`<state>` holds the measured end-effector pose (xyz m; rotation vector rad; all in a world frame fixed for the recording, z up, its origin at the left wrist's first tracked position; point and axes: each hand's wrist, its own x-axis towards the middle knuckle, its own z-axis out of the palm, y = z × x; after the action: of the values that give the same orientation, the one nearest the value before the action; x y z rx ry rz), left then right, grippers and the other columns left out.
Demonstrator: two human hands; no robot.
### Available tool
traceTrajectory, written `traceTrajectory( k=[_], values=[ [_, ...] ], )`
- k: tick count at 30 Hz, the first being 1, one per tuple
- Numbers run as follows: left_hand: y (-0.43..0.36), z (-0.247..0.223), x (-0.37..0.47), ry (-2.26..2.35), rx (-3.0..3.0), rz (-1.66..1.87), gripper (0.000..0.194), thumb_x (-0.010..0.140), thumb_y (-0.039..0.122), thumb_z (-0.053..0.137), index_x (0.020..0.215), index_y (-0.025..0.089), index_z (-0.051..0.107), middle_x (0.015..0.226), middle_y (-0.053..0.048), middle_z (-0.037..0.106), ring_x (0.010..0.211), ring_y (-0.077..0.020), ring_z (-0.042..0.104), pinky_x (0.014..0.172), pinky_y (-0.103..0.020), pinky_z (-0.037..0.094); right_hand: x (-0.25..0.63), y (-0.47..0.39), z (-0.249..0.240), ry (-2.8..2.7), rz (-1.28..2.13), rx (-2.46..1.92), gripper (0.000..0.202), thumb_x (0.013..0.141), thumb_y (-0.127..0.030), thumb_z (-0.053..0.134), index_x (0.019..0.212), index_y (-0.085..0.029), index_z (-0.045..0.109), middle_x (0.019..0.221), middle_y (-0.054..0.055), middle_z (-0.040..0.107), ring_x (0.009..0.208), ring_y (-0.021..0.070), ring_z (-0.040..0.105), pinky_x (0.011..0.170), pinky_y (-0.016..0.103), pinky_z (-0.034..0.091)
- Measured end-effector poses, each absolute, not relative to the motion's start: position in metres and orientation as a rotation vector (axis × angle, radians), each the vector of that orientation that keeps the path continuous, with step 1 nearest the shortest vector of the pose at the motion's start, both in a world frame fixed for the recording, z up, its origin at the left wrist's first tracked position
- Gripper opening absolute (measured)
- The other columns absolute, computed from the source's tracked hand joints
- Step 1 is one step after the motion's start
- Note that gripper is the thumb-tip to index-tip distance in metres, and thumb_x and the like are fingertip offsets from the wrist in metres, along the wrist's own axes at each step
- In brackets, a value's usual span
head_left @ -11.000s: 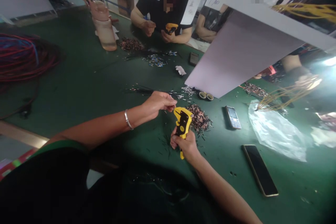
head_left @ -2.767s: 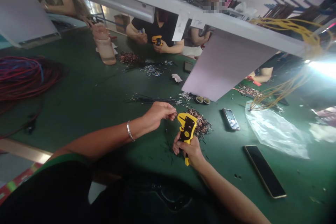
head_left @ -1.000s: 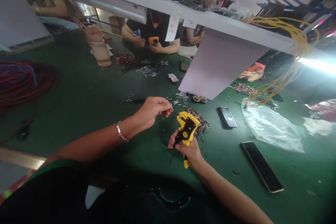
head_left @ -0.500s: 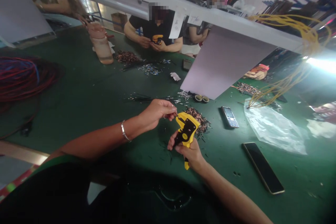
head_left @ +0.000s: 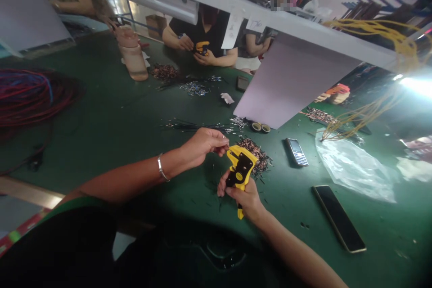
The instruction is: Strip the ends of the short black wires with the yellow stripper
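My right hand (head_left: 243, 192) is wrapped round the handles of a yellow and black hand tool (head_left: 243, 162), whose jaws point up and left. At the jaws, my left hand (head_left: 208, 145) pinches something too small to make out. Just behind the tool lies a pile of short copper and black wire pieces (head_left: 259, 155). Thin black wires (head_left: 192, 126) with shiny ends are spread beyond my left hand, beside a small heap of silvery pieces (head_left: 239, 121).
A keypad phone (head_left: 297, 152), a smartphone (head_left: 339, 218) and a clear plastic bag (head_left: 354, 166) lie to the right. A bottle (head_left: 134, 58) and red and blue cable coil (head_left: 33, 99) are left. Opposite, a person (head_left: 202, 36) holds a similar tool below a shelf (head_left: 286, 22).
The view has shifted slightly. My right fingers and the tool's black lever sit a little closer to the tool's body. My left hand keeps its pinch at the jaws.
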<state>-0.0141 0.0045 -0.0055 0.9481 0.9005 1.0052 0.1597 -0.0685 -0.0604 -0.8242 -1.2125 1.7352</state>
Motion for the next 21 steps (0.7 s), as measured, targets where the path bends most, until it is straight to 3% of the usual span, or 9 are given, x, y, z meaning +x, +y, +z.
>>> traceTrajectory(
  k=[11,21],
  values=[
    [0.0054,-0.0086,-0.0146,0.936,0.938,0.964,0.016,0.066,0.026,0.074,0.064,0.013,0.065,0.061,-0.003,0.062,0.055,-0.0106,0.055,0.059,-0.030,0.042,0.1583,-0.0699,-0.0640,-1.186,1.717,-0.846,0.017,0.071,-0.025,0.070,0.078,-0.017,0.057,0.057,-0.003,0.054,0.046,0.0123,0.050,0.049,0.030,0.043],
    [0.0071,-0.0138,-0.0133,0.959,0.945,1.002,0.015,0.065,0.026,0.075,0.061,0.015,0.066,0.059,-0.003,0.061,0.053,-0.0107,0.054,0.058,-0.030,0.042,0.1569,-0.0683,-0.0653,-1.258,1.600,-0.977,0.015,0.069,-0.023,0.068,0.077,-0.017,0.056,0.054,-0.004,0.054,0.044,0.0111,0.049,0.046,0.026,0.040]
  ],
)
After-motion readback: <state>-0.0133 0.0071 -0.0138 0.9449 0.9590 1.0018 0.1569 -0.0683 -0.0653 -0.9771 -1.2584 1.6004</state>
